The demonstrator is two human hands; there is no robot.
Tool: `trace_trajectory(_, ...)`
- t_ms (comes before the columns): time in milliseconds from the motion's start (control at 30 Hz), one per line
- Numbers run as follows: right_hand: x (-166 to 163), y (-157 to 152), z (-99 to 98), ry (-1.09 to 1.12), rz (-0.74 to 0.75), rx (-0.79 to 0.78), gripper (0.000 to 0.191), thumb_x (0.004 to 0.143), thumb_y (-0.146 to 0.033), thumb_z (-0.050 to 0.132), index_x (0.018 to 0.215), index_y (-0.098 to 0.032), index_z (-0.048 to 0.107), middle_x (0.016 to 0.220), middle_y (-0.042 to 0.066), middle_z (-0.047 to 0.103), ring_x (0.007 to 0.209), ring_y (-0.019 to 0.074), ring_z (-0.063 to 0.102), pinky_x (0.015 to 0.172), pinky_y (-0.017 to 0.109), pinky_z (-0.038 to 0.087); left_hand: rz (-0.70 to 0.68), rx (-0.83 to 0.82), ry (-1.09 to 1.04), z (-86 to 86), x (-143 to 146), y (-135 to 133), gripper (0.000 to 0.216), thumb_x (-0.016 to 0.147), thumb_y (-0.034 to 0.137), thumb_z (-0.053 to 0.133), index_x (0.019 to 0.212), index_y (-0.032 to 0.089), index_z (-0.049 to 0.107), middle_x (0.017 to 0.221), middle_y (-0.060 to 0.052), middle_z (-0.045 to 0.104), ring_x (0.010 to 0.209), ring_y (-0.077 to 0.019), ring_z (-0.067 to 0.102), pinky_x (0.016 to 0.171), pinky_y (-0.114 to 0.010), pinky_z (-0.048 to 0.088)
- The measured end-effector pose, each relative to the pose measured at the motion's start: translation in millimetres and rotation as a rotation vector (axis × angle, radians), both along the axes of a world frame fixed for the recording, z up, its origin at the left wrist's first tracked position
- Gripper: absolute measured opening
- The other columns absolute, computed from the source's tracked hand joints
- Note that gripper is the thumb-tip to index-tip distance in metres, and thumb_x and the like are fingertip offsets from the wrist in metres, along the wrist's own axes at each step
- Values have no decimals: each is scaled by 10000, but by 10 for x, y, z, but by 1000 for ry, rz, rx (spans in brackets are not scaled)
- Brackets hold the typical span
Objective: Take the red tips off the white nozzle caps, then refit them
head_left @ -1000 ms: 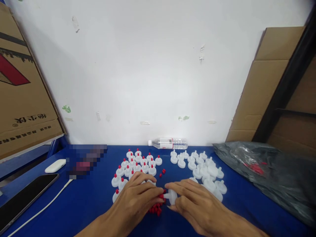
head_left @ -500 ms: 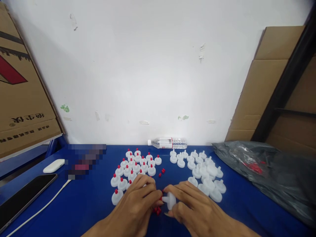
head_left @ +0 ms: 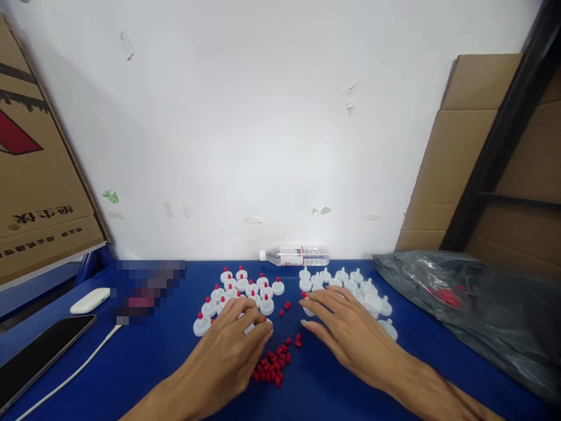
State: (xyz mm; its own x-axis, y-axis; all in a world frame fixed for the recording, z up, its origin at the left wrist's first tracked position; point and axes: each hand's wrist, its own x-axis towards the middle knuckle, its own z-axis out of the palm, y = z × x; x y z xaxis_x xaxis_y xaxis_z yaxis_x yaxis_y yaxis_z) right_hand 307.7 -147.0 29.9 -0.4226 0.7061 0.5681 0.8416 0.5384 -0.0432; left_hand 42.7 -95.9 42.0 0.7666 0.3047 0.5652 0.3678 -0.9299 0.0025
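My left hand (head_left: 232, 348) lies curled at the near edge of a cluster of white disc pieces fitted with red plugs (head_left: 245, 289). Its fingers close over a white disc piece (head_left: 250, 328) that shows only in part. My right hand (head_left: 346, 330) is stretched flat with fingers apart, and its fingertips touch the near edge of a cluster of plain white disc pieces (head_left: 366, 295). It holds nothing. A small pile of loose red plugs (head_left: 274, 365) sits on the blue table (head_left: 153, 362) between my two hands.
A clear water bottle (head_left: 293, 255) lies by the white wall. A black plastic bag (head_left: 473, 304) fills the right side. At the left are a phone (head_left: 39, 356), a white case (head_left: 90, 299) and a white cable (head_left: 74, 374). Cardboard boxes (head_left: 35, 175) lean on both sides.
My hands were pressed together on one white disc piece over the red pile. They have parted: the left went to the plugged cluster, the right opened and reached out to the plain pieces.
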Motion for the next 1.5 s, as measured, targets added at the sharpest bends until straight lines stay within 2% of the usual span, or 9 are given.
trace_trajectory(267,57,30,32,-24,-61,-134,329,1100,-331,383,1258,-274,665,1235,46,736,1175,241,668,1165,586,346,7,-32,90,7,14,-18,227,1017,58,432,1040,168,629,929,-70,601,960,-255,502,858,-426,490)
trace_trajectory(400,194,106,31,-42,-219,-85,398,1101,-366,354,1371,-249,622,1405,81,649,1371,304,534,1176,635,315,-8,-24,86,20,23,-31,228,1016,61,434,1043,169,633,921,-70,597,951,-255,493,854,-426,494)
trace_trajectory(533,289,154,-23,-118,-219,-139,453,1094,-438,367,1454,-237,556,1500,89,565,1456,336,430,1186,675,282,6,-43,111,18,20,-23,220,1010,58,440,1025,170,628,927,-70,594,951,-253,492,852,-425,495)
trace_trajectory(800,238,83,48,-120,-191,-172,422,1101,-398,351,1359,-239,645,1416,82,641,1417,315,482,1219,670,200,8,-72,145,-31,14,6,246,977,-4,439,1013,170,610,999,-83,602,1014,-273,487,857,-432,500)
trace_trajectory(1000,246,86,8,-126,-175,-221,417,1098,-396,355,1283,-239,694,1298,79,715,1389,332,512,1215,684,184,21,-107,106,-5,7,-24,223,1023,55,439,1076,184,612,1036,-77,606,1013,-260,480,897,-440,484)
trace_trajectory(1133,232,77,84,-46,-160,-115,369,1096,-369,388,1333,-229,634,1285,90,712,1259,277,619,1207,625,245,109,-81,151,124,93,50,211,1016,71,452,1029,179,632,998,-84,616,968,-263,497,848,-428,496)
trace_trajectory(1267,173,14,202,73,-136,36,245,1058,-396,505,1181,-233,639,1124,67,744,1041,245,688,1074,510,426,177,46,330,210,350,205,240,1001,87,476,871,164,663,900,-91,634,919,-275,525,850,-440,499)
trace_trajectory(1400,99,-48,228,114,-56,171,85,1028,-274,553,1067,-220,606,995,47,726,923,231,681,906,427,494,213,74,408,136,598,348,229,984,121,531,812,142,681,833,-112,656,904,-297,565,844,-453,518)
trace_trajectory(1500,58,-70,206,128,-9,170,74,1022,-202,532,1061,-215,594,985,47,711,897,220,673,879,410,498,227,63,439,13,665,424,167,927,89,597,793,129,687,788,-123,665,892,-313,592,835,-460,532)
